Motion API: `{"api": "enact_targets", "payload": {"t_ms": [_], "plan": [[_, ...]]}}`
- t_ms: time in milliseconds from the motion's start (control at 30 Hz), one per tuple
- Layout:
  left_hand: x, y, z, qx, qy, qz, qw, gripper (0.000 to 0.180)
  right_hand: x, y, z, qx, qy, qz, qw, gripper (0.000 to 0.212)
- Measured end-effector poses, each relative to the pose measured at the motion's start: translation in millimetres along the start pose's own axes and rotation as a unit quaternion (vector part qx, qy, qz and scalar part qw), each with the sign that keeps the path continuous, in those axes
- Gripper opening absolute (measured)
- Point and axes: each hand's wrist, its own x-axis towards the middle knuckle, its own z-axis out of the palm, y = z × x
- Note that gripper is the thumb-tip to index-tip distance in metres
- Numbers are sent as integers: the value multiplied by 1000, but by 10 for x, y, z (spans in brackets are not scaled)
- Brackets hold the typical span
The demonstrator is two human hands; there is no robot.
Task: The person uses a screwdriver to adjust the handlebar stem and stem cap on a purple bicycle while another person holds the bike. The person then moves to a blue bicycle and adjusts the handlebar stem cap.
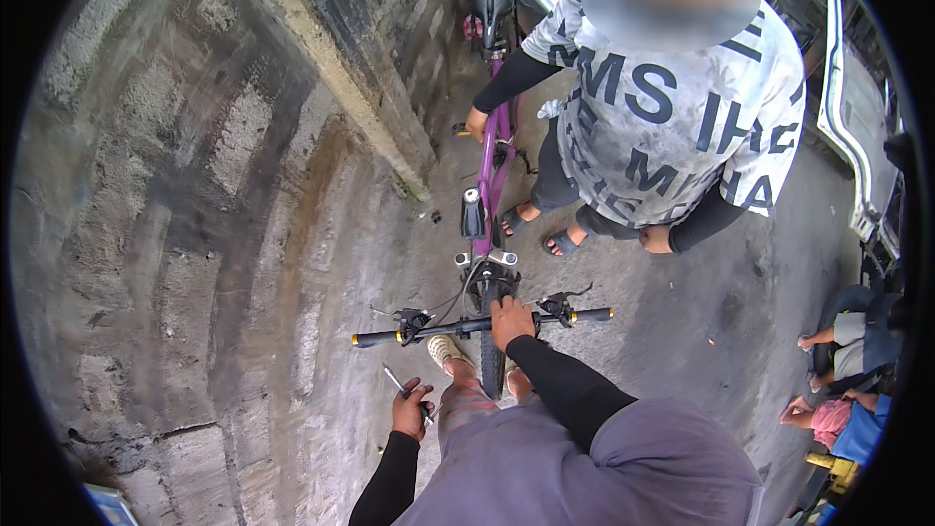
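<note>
Black handlebar [473, 325] at six o'clock, before a purple-framed bicycle [487, 173] toward twelve. Grasped by the right hand [511, 322] at five; slim metal-ended tool [393, 377] clasped in the left hand [413, 411] near seven. Seemingly steadying the bar; next, probably calls for raising the tool.

The right hand [511, 322] partly hides the handlebar [448, 330].
</note>
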Motion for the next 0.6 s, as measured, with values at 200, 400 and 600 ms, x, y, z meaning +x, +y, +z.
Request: {"api": "enact_targets", "payload": {"t_ms": [200,400,600], "plan": [[-173,421,402,78,-33,25,996,42,-104,133,-272,59,-44,-56,996,51],[-278,705,654,88,-73,45,992,39,-242,354,-306,62,-5,-99,993,66],[-179,883,694,66,-98,20,993,38,-323,481,-338,58,-56,-96,992,71]]}}
